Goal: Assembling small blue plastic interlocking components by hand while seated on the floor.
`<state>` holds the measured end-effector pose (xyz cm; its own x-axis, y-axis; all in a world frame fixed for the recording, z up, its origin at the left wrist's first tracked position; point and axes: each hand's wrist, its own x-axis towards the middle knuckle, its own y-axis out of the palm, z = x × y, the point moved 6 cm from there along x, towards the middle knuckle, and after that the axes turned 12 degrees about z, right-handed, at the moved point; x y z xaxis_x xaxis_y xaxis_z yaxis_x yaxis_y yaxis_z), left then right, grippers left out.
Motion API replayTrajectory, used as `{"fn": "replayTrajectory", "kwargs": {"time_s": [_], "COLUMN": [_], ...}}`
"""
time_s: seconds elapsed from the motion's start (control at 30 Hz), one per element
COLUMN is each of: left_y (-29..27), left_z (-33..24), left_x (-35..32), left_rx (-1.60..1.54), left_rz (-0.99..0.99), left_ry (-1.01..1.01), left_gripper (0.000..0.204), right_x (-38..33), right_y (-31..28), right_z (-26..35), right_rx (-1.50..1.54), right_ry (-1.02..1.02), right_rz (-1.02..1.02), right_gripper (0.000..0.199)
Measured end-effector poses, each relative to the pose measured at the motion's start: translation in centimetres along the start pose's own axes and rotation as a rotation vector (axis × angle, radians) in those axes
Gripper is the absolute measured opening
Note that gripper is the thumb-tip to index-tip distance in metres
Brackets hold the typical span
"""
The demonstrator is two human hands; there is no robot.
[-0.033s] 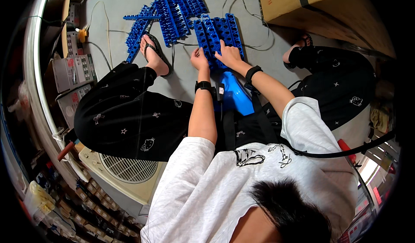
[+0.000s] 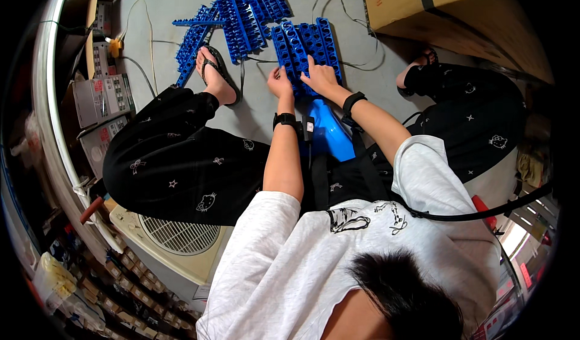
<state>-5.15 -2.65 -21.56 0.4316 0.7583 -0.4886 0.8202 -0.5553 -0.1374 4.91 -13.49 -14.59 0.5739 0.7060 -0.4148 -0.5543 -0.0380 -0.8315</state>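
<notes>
A blue ribbed plastic block [image 2: 308,41] lies on the grey floor in front of me, between my legs. My left hand [image 2: 280,81] pinches its near left edge with curled fingers. My right hand [image 2: 318,74] lies flat on its near part, fingers spread. Both wrists wear black bands. A blue plastic object [image 2: 331,136] sits close to my body, partly hidden by my forearms.
More blue ribbed pieces [image 2: 244,10] lie in a heap beyond my sandalled left foot [image 2: 212,74]. A large cardboard box [image 2: 435,7] stands at the far right. Cables [image 2: 356,62] trail over the floor. A white fan [image 2: 175,234] and shelves of small boxes [image 2: 103,98] line my left.
</notes>
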Motion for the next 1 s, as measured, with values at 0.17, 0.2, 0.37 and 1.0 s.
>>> {"fn": "replayTrajectory", "kwargs": {"time_s": [0.17, 0.2, 0.37, 1.0], "left_y": [0.0, -0.3, -0.2, -0.1], "left_z": [-0.6, -0.5, -0.2, 0.6], "left_x": [-0.5, -0.5, -0.3, 0.0], "left_rx": [0.058, 0.062, 0.079, 0.126], "left_rz": [0.043, 0.038, 0.066, 0.019], "left_ry": [0.089, 0.087, 0.054, 0.051], "left_gripper": [0.016, 0.016, 0.016, 0.019], "right_x": [0.3, 0.4, 0.7, 0.6], "right_y": [1.4, 1.4, 1.6, 2.4], "right_z": [0.7, 0.9, 0.8, 1.2], "right_rx": [-0.076, -0.092, -0.101, 0.059], "right_ry": [0.003, 0.014, 0.029, -0.062], "right_rz": [0.002, -0.006, -0.011, 0.113], "right_gripper": [0.065, 0.065, 0.069, 0.062]}}
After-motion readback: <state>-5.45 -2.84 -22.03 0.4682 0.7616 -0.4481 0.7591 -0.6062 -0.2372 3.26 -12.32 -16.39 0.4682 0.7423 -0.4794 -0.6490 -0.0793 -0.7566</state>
